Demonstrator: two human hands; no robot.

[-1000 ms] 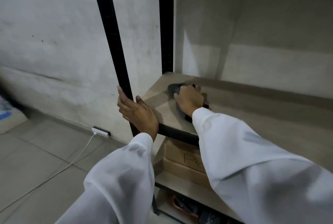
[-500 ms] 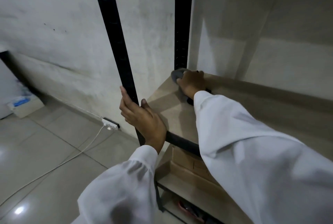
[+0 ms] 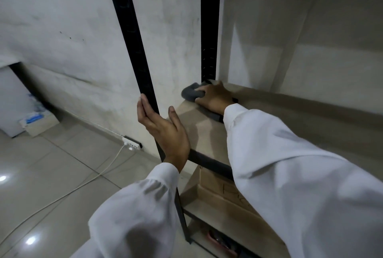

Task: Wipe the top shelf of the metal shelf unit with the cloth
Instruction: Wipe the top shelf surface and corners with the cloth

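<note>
The right hand [image 3: 215, 98], its grip closed round the crumpled grey cloth [image 3: 190, 92], works the back-left corner of the pale wooden shelf board [image 3: 199, 131]. The left hand [image 3: 165, 131] clasps the black metal upright post [image 3: 143, 75]. Pushed further, the cloth could slip off the open side edge.

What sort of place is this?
Probably a storage or utility room: black metal shelf unit with a brown cardboard box on its lower shelf, bare scuffed white wall, grey tiled floor with a white power strip.
</note>
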